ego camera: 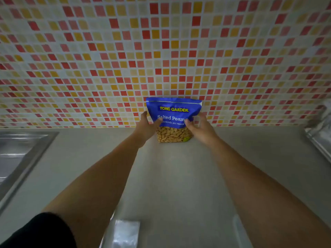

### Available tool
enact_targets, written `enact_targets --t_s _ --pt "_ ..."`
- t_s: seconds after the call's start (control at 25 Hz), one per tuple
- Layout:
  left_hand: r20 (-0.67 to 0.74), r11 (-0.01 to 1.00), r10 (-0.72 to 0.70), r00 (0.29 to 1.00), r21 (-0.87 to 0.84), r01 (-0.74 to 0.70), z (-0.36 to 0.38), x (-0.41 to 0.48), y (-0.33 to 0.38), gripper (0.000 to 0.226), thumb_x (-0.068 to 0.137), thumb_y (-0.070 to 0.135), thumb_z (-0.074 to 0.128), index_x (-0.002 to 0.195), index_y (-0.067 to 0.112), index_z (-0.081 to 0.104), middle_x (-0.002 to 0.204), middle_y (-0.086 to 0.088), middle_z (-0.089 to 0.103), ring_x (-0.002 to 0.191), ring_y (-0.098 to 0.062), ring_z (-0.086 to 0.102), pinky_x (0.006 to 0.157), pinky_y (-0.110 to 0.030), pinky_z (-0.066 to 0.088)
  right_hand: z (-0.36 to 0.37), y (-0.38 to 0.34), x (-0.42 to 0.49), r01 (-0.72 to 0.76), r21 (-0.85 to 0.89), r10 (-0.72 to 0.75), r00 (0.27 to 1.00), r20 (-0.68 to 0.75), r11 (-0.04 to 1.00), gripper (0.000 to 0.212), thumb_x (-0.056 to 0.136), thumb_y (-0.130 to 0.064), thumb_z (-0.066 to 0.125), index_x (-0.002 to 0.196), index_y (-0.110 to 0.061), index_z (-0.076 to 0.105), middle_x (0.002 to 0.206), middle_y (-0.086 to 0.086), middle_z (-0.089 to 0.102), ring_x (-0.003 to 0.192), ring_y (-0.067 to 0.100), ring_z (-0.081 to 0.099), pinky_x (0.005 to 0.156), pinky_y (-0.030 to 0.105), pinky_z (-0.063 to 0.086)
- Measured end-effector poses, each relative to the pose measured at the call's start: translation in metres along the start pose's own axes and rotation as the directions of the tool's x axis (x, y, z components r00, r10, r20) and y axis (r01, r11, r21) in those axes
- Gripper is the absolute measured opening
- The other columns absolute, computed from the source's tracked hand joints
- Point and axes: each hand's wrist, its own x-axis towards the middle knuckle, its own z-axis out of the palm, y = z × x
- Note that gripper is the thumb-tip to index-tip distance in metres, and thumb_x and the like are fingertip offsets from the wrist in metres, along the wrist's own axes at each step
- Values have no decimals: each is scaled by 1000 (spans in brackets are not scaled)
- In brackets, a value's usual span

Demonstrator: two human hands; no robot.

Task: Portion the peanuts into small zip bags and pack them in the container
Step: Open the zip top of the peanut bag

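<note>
Thumbs cover part of the peanut bag (173,111)'s lettering. The sink (21,154), a foil-like object (320,129) and blurred clear plastic (125,231) run past the frame's edges.

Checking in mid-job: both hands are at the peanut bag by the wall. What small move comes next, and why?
Probably close both hands on the peanut bag and draw it toward you. The left hand and right hand flank it, it stands upright against the tiled wall, and its top looks still sealed.

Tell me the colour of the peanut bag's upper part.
Blue, with yellow and white lettering, on the peanut bag; the head view shows it.
</note>
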Motion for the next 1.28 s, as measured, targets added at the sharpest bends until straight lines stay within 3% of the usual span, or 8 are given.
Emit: enact_targets --t_s 0.16,0.28,0.4,0.56,0.8,0.92,1.04,1.28 --pt "66 985 36 997 -172 -24 12 20 -14 57 89 33 59 136 17 30 131 1 46 122 -24 50 88 -40 50 14 13 16 28 26 -28 999 -18 999 57 88 -37 59 135 -18 33 114 -2 54 107 15 55 86 30 41" --pt "54 979 72 996 -197 -60 13 17 -19 48 91 29 58 130 17 35 118 4 51 111 -18 54 83 -38 51 16 17 12 68 55 -66 997 -51 996 59 85 -36 62 133 -15 34 118 2 58 101 18 59 86 34 46" --pt "91 975 87 992 -212 -66 4 -20 -20 43 90 28 60 127 22 40 118 3 55 108 -20 58 74 -36 55 6 10 -23 79 32 -77 996 -54 996 52 84 -35 64 124 -16 37 108 9 64 94 25 64 87 47 50" --pt "131 960 104 986 -271 -65 -6 -101 -28 39 91 21 59 126 21 42 109 8 59 95 -7 64 64 -26 57 -5 0 -109 74 -21 -76 994 -83 997 35 85 -32 64 106 -18 39 85 17 66 77 29 65 73 46 51" --pt "99 986 112 989 -132 -98 -20 -172 -50 35 89 22 61 120 23 45 107 11 62 89 -18 69 75 -39 59 1 2 -191 51 73 -48 998 -47 996 34 84 -28 65 102 -20 37 89 20 63 83 35 63 76 52 51" --pt "94 993 89 992 -86 -81 -23 -188 -63 37 89 22 61 121 19 44 111 4 63 87 -19 68 76 -40 59 7 11 -206 48 98 -47 999 -9 994 35 83 -27 66 102 -21 37 80 -1 60 83 33 63 77 53 52" --pt "108 994 100 989 -50 -95 -21 -197 -75 32 89 23 61 117 22 45 106 9 64 89 -22 68 81 -47 56 11 24 -215 47 114 -46 999 -9 992 33 83 -24 67 99 -30 38 82 -9 61 80 25 65 76 46 54" --pt "144 990 122 982 -94 -110 -21 -200 -84 33 86 29 64 114 30 47 111 8 65 97 -22 68 86 -49 54 12 33 -221 62 183 -63 998 -4 981 33 85 -15 64 101 -31 40 101 -13 61 86 -2 65 73 15 51"
